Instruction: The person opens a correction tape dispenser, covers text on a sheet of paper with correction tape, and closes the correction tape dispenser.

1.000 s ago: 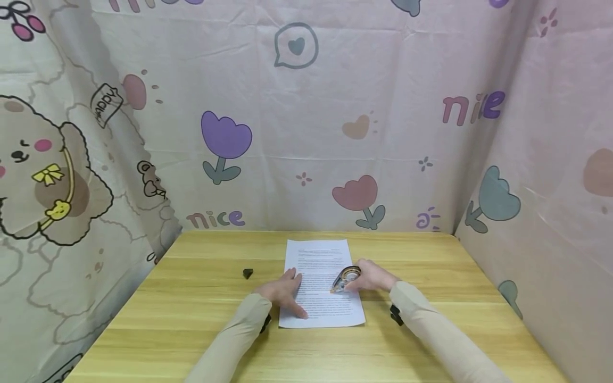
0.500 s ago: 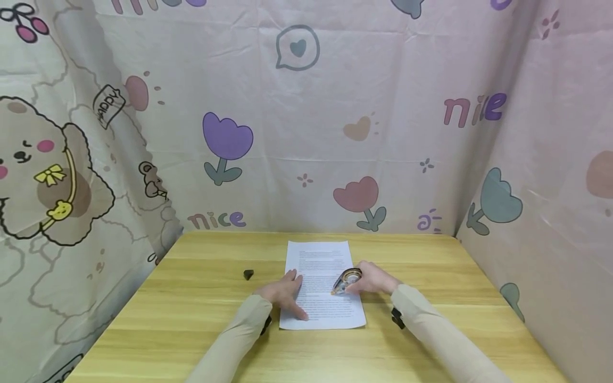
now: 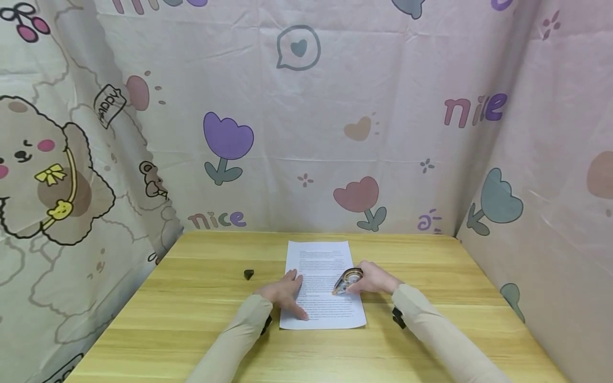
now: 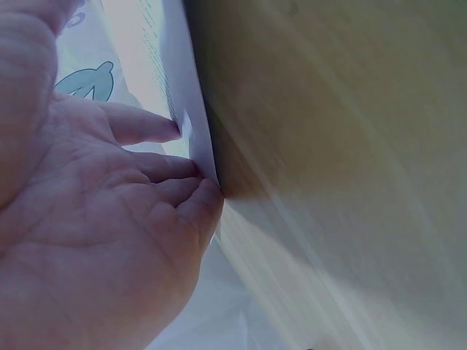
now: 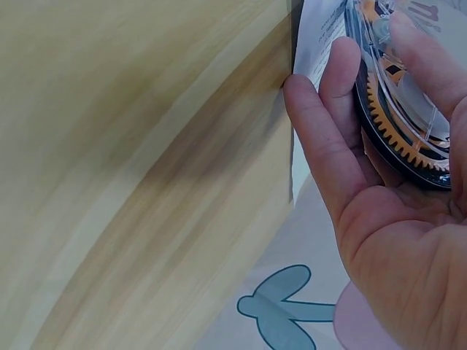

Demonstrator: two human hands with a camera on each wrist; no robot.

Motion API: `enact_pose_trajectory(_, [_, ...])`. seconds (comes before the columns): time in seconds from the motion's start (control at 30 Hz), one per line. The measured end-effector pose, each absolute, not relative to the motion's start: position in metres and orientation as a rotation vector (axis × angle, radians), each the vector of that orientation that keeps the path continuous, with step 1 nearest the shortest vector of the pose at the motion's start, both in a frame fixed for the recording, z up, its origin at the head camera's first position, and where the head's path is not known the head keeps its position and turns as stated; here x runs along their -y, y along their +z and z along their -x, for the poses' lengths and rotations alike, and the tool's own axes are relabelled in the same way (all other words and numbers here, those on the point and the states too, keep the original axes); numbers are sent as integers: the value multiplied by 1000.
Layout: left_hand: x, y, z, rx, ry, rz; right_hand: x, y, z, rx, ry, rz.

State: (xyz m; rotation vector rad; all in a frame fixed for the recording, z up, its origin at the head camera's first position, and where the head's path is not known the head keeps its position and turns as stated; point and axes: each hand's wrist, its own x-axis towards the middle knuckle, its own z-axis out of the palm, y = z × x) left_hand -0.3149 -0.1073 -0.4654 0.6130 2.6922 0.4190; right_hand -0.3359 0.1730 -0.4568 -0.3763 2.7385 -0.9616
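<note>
Long beige sleeves are worn on both arms, reaching the wrists; a small black device is strapped under each wrist; hands are left bare.

Wood-grain table (image 3: pixel 191 298), matt paper sheet (image 3: pixel 320 255), seemingly clear-plastic dispenser (image 3: pixel 348 280).

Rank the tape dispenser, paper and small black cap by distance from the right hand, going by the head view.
1. Tape dispenser: gripped in the right hand.
2. Paper: directly under the dispenser's tip, left of the hand.
3. Black cap: far left, across the paper on the table.
</note>
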Motion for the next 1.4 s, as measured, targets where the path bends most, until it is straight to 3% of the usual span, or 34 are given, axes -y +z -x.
enact_pose_trajectory(1.4, [107,-462,311,-2688,406,-607,-185,-453,332,-2689,-1009,309])
